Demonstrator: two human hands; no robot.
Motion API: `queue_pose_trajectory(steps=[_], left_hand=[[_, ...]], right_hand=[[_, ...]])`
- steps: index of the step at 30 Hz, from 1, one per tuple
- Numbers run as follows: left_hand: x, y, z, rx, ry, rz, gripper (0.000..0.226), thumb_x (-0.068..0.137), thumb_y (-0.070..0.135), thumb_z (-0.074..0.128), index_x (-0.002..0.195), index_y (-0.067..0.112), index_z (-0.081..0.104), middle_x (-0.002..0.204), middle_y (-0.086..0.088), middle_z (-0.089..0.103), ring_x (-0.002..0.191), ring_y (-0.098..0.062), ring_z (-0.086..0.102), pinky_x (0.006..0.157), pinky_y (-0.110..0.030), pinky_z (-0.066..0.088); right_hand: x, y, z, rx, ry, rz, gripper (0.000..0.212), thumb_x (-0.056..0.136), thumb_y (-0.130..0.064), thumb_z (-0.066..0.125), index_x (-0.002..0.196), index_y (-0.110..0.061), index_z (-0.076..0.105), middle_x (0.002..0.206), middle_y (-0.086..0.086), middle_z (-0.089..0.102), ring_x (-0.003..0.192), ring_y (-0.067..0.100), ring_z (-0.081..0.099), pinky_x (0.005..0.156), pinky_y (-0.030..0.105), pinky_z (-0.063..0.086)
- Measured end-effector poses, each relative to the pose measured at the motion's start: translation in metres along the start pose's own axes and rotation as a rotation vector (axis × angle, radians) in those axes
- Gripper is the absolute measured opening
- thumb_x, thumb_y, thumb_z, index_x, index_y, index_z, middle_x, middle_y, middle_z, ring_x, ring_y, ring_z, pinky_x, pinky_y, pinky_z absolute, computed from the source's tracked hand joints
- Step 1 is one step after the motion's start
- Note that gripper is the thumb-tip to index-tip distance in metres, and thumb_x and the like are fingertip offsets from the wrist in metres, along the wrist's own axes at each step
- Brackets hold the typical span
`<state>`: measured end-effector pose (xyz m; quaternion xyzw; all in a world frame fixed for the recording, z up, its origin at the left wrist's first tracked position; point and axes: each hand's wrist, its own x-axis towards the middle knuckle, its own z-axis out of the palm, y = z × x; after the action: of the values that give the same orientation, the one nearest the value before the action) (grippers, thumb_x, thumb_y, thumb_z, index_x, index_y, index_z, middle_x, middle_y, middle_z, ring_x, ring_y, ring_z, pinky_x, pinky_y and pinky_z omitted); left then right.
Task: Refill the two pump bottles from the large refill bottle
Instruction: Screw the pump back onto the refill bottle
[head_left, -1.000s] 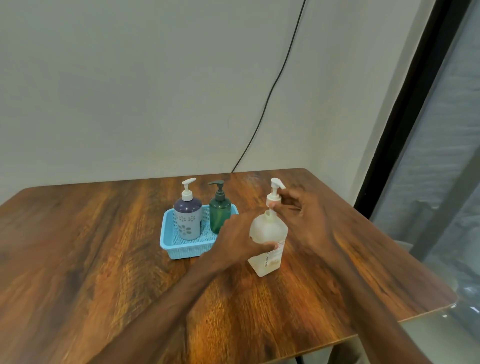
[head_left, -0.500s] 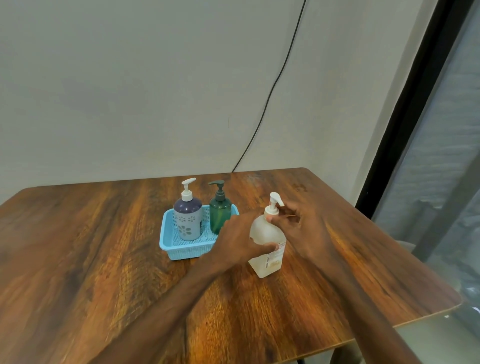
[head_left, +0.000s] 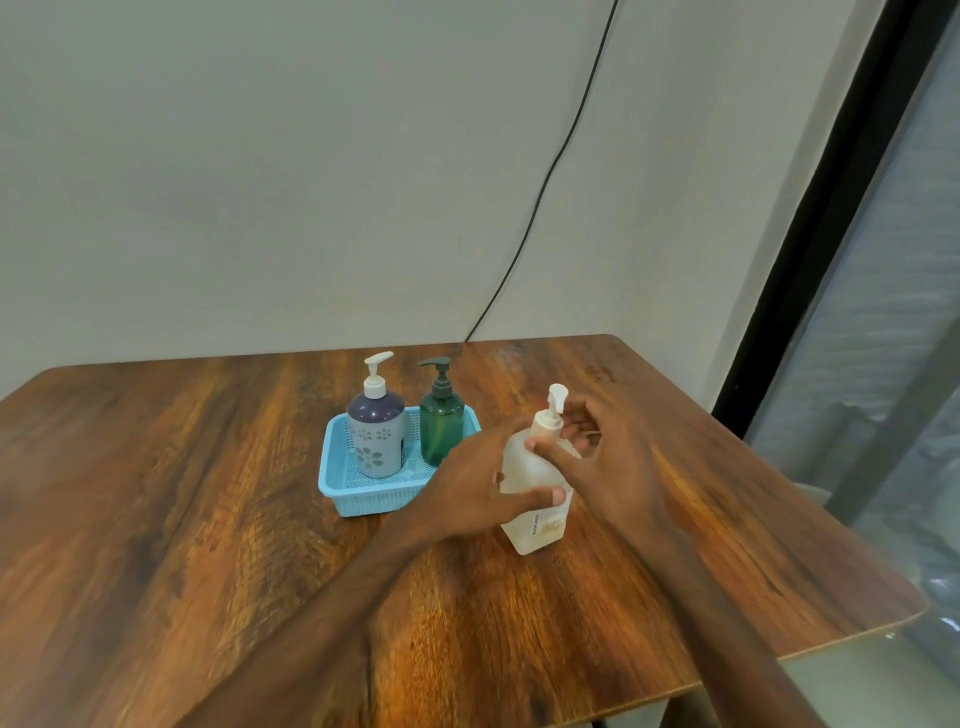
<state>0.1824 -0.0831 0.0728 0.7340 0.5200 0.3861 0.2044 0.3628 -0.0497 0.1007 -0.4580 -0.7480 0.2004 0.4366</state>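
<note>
— Two pump bottles to fill, so which step are we on?

— The first, we judge: opening the refill bottle. Left of our grip, the purple-and-white bottle (head_left: 375, 434) and the green bottle (head_left: 441, 431) stand upright side by side in the blue basket (head_left: 358, 501). Both have their pumps on and neither is touched.

— And our hands?

— Our left hand (head_left: 475, 491) is wrapped round the body of the refill bottle (head_left: 522, 460), thumb across its front, holding it on the table (head_left: 208, 519) just right of the basket. Above that grip, our right hand (head_left: 610, 460) has its thumb and fingers curled round the collar of the pump cap (head_left: 551, 415), pinching it from the right side.

— Is the cap loose yet?

— We cannot tell. It sits down on the neck and no gap shows.

— So what does the next move call for?

— A firm hold low with the left so the bottle does not spin, and a twist at the collar with the right. Then we lift straight up so the tube clears the neck. After that, we judge, one of the small bottles left of our grip must be opened before we pour.
</note>
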Motion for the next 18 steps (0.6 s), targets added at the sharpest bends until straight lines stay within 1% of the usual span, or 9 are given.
queue_pose_trajectory(steps=[2,4,6,9,11,13,14,16,18], left_hand=[[-0.003,0.002,-0.009,-0.075,-0.064,-0.001,0.071,0.074,0.082,0.073,0.134,0.070,0.036,0.131,0.041,0.058,0.118,0.014,0.060,0.087,-0.011,0.054],[-0.003,-0.002,-0.016,-0.012,-0.069,-0.043,0.094,0.068,0.092,0.067,0.148,0.060,0.030,0.154,0.031,0.047,0.137,0.005,0.049,0.107,-0.024,0.050],[0.001,0.001,-0.022,0.055,-0.004,-0.099,0.103,0.064,0.096,0.063,0.152,0.053,0.030,0.162,0.021,0.040,0.139,-0.003,0.043,0.111,-0.031,0.044],[0.014,0.018,-0.017,0.023,0.177,-0.071,0.078,0.067,0.089,0.066,0.136,0.056,0.051,0.142,0.029,0.057,0.120,0.008,0.054,0.095,-0.018,0.044],[0.025,0.025,-0.008,-0.006,0.244,-0.039,0.054,0.074,0.076,0.076,0.118,0.047,0.066,0.114,0.028,0.069,0.103,0.011,0.062,0.081,-0.011,0.045],[0.034,0.028,-0.002,0.006,0.272,0.010,0.030,0.080,0.056,0.086,0.098,0.035,0.074,0.088,0.022,0.070,0.081,0.008,0.064,0.069,-0.008,0.041],[0.038,0.027,-0.001,0.019,0.277,0.032,0.025,0.081,0.049,0.088,0.092,0.031,0.075,0.079,0.020,0.068,0.074,0.006,0.063,0.066,-0.009,0.040],[0.043,0.025,-0.002,0.031,0.279,0.040,0.025,0.078,0.046,0.091,0.089,0.028,0.077,0.073,0.019,0.067,0.068,0.002,0.063,0.063,-0.011,0.042],[0.045,0.024,-0.003,0.008,0.299,0.038,0.024,0.074,0.046,0.093,0.083,0.033,0.076,0.069,0.016,0.068,0.067,-0.003,0.065,0.062,-0.016,0.049]], right_hand=[[-0.002,0.002,0.003,0.012,-0.030,0.021,0.055,0.073,-0.051,0.086,0.117,-0.039,0.055,0.104,-0.033,0.057,0.092,-0.007,0.060,0.071,0.006,0.045],[-0.006,0.005,0.005,0.014,-0.088,0.062,0.066,0.071,-0.057,0.086,0.121,-0.047,0.044,0.108,-0.041,0.047,0.093,-0.014,0.053,0.071,0.006,0.039],[-0.008,0.010,0.006,-0.015,-0.154,0.090,0.069,0.070,-0.059,0.084,0.125,-0.048,0.044,0.115,-0.033,0.049,0.091,-0.016,0.049,0.071,0.007,0.036],[-0.008,0.018,0.014,-0.026,-0.191,0.134,0.074,0.067,-0.065,0.083,0.129,-0.042,0.050,0.131,-0.020,0.057,0.101,-0.005,0.056,0.077,0.015,0.045],[-0.008,0.020,0.018,-0.033,-0.141,0.234,0.083,0.067,-0.062,0.085,0.136,-0.033,0.050,0.139,-0.010,0.058,0.111,0.005,0.056,0.083,0.024,0.050],[-0.006,0.024,0.018,-0.024,-0.143,0.223,0.082,0.067,-0.056,0.087,0.136,-0.029,0.053,0.135,-0.008,0.061,0.114,0.010,0.060,0.088,0.031,0.056],[-0.006,0.026,0.017,-0.001,-0.155,0.199,0.077,0.067,-0.055,0.088,0.132,-0.029,0.056,0.130,-0.010,0.064,0.110,0.008,0.062,0.086,0.031,0.058],[-0.006,0.028,0.013,0.046,-0.166,0.181,0.064,0.066,-0.054,0.088,0.119,-0.035,0.059,0.116,-0.018,0.064,0.097,-0.001,0.062,0.075,0.020,0.055],[-0.006,0.029,0.010,0.083,-0.178,0.175,0.059,0.065,-0.053,0.089,0.115,-0.037,0.062,0.113,-0.021,0.065,0.096,-0.003,0.062,0.075,0.019,0.055]])
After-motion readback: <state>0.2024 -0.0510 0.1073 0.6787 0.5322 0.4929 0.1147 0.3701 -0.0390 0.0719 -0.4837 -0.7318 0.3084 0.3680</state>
